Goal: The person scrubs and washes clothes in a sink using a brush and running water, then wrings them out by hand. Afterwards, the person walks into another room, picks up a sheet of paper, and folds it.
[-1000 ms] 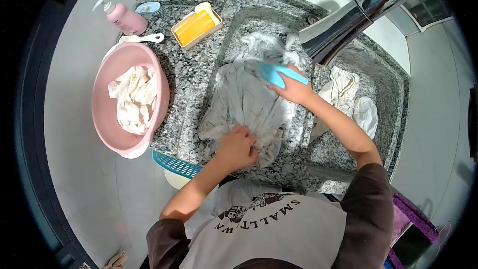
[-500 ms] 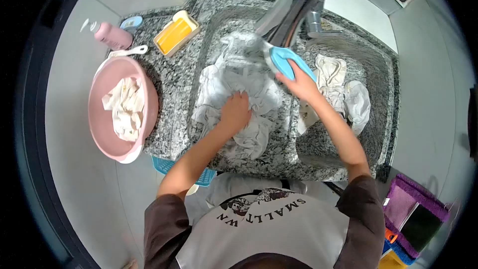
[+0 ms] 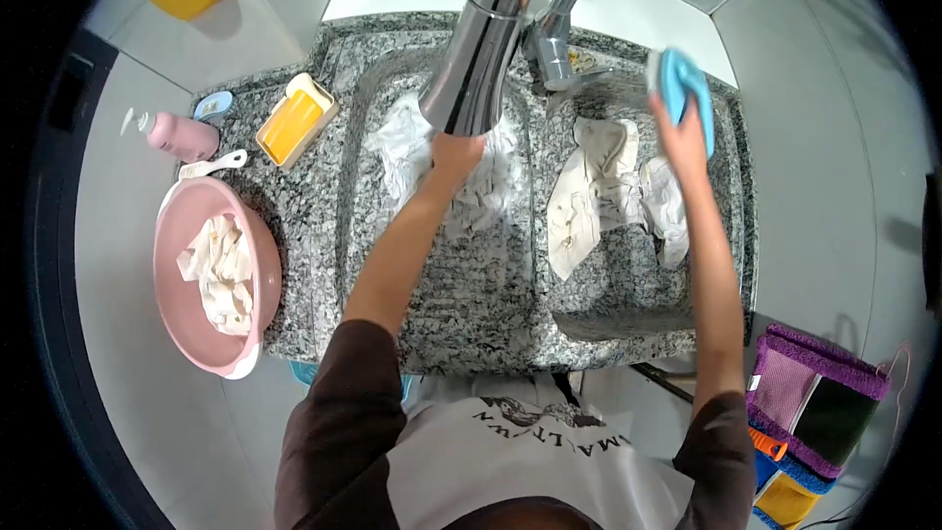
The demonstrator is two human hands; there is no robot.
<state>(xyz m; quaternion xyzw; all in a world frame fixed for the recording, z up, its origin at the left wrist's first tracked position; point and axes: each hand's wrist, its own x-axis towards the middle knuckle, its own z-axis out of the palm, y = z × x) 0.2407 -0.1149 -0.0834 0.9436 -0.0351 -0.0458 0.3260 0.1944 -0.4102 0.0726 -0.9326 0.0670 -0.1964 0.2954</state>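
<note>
My left hand (image 3: 454, 153) reaches into the left basin, onto a wet white cloth (image 3: 397, 149) bunched toward the back. The chrome faucet head (image 3: 469, 74) is in front of its fingers, so their grip is hidden. My right hand (image 3: 684, 142) is closed around a light blue scrub brush (image 3: 698, 88) with pale bristles, raised over the back right of the right basin and slightly blurred. Below and left of that hand, off-white cloths lie in the right basin, among them a stained cloth (image 3: 579, 221) and a whiter cloth (image 3: 665, 206).
Left on the granite counter (image 3: 309, 196) are a soap box (image 3: 294, 123), a pink pump bottle (image 3: 183, 135) and a white-handled brush (image 3: 214, 165). A pink basin (image 3: 268, 265) holding a cloth stands at the left edge. Purple-edged mop pads (image 3: 814, 402) hang at lower right.
My right hand has carried the scrub brush from the left basin's edge over the right basin. My left hand and the white cloth have moved toward the back. The view has shifted too.
</note>
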